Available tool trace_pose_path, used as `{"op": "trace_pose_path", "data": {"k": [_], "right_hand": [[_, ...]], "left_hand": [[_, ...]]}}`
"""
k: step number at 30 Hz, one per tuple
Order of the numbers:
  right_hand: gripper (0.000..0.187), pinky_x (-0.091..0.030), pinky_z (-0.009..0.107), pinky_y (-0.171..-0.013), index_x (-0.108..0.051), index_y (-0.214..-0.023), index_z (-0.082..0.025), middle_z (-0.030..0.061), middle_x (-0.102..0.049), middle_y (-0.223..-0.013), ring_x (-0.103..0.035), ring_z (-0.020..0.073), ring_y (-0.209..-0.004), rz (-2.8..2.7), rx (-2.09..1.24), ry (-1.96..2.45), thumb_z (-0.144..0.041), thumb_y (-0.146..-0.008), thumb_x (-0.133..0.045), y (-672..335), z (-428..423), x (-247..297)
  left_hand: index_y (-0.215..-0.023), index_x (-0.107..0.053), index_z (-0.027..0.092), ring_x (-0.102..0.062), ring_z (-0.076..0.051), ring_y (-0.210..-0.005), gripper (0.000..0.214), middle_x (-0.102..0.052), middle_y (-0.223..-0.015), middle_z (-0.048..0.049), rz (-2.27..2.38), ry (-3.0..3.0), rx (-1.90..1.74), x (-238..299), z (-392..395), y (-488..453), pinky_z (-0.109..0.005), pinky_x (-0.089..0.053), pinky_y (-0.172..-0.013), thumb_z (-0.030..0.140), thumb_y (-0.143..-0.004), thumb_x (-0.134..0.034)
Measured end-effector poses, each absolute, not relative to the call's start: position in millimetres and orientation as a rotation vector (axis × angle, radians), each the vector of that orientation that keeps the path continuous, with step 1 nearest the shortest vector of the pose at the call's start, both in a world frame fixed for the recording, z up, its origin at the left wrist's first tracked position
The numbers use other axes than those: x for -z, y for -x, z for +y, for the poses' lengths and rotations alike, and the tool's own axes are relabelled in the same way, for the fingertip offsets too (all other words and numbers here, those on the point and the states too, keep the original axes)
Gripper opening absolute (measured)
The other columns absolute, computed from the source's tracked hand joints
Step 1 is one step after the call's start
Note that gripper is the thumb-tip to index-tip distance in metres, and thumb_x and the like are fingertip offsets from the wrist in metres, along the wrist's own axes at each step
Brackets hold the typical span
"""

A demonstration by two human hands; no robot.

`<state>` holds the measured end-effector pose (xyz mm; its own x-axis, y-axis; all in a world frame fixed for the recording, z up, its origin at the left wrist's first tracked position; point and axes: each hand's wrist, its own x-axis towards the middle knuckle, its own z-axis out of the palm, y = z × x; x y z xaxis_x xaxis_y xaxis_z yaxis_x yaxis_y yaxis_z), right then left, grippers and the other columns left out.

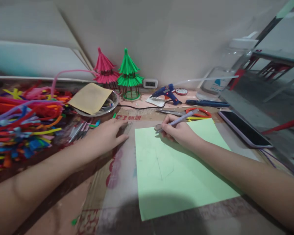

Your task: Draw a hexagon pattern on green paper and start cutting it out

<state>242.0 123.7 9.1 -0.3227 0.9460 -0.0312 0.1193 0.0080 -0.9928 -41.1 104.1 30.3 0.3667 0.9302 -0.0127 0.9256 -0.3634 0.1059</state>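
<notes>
A light-purple pen (185, 116) is held in my right hand (177, 129), its tip pointing left just over the upper part of a light-green sheet of paper (186, 173). Faint straight lines are drawn on the sheet's left half. Beside my right fingertips is a small, roundish, brownish thing that I cannot make out. To the left of the sheet, my left hand (109, 133) rests on the cardboard-covered table, thumb and fingers apart, holding nothing.
Colourful pipe cleaners (22, 127) heap up at left, near a metal bowl (112, 103) with a yellowish card (91, 98) on top. Behind stand pink (105, 68) and green (129, 73) pagoda models. A glue gun (165, 93), scissors (202, 112) and phone (245, 129) lie beyond and right.
</notes>
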Motion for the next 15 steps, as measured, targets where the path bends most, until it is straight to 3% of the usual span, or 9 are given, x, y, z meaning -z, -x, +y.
{"op": "trace_pose_path", "data": {"k": [3, 10, 15], "right_hand": [[0.019, -0.03, 0.02, -0.038, -0.05, -0.076, -0.023, -0.0046, -0.062, -0.055, -0.043, 0.008, -0.041, -1.53, -1.391, 1.098, -0.028, -0.085, -0.065, -241, 126, -6], [0.019, -0.03, 0.02, -0.037, -0.047, -0.076, -0.024, -0.0045, -0.061, -0.054, -0.041, 0.0084, -0.039, -1.464, -1.29, 1.065, -0.025, -0.082, -0.065, -241, 133, -4], [0.019, -0.03, 0.021, -0.037, -0.048, -0.076, -0.024, -0.0041, -0.06, -0.053, -0.04, 0.0086, -0.039, -1.47, -1.258, 1.062, -0.025, -0.082, -0.066, -240, 136, -4]], "left_hand": [[-0.131, -0.061, 0.017, -0.067, -0.026, -0.108, 0.039, -0.065, -0.127, -0.0101, 1.669, -2.458, -0.037, -33, 112, 42, -0.047, -0.058, -0.092, 0.041, -0.1, -0.067], [-0.115, -0.067, 0.017, -0.068, -0.023, -0.101, 0.024, -0.068, -0.116, -0.0078, 1.517, -2.586, -0.09, -67, 99, 38, -0.044, -0.058, -0.089, 0.037, -0.102, -0.064], [-0.099, -0.071, 0.016, -0.069, -0.016, -0.081, 0.017, -0.071, -0.095, -0.0021, 0.907, -2.657, 0.134, -96, 80, 5, -0.033, -0.059, -0.076, 0.032, -0.101, -0.067]]}}
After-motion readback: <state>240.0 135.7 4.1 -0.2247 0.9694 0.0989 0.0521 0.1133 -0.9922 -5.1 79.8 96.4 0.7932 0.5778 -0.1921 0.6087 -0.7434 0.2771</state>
